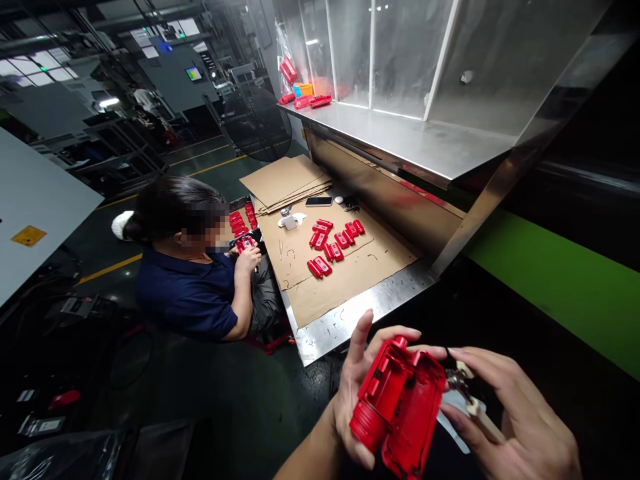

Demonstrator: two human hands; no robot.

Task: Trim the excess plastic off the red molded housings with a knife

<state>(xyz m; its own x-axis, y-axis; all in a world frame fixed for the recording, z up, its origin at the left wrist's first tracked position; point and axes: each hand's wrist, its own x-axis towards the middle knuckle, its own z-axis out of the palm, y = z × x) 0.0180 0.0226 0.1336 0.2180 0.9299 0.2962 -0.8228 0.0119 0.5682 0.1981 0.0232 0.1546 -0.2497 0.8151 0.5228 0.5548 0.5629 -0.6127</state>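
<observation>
Holding the red case (415, 417) snugly should help most here. It is up off the table, close to the eyes, tilted, with its hollow insides showing. The left hand (345, 400) cups it from the left and behind, and one finger sticks up free. The right hand (533, 413) has its fingers drawn in around a small tool (483, 424) with a pale handle and a shiny metal end. That metal end is right by the case's right edge; I cannot tell if they touch. To work well, I think the tool should move slowly in little bits, with the left fingertips kept clear of the metal. The right fingers hide some of the tool, so turning the case a little might help.

Past the hands is a metal table (350, 331) with brown cardboard (320, 303) on it. More red cases (333, 251) lie there in a bunch. A black phone (319, 201) lies farther back, near a stack of cardboard (283, 179). On the left, another person (190, 287) sits by the table, holding a red piece (245, 244). A big swing could bump the table corner.
</observation>
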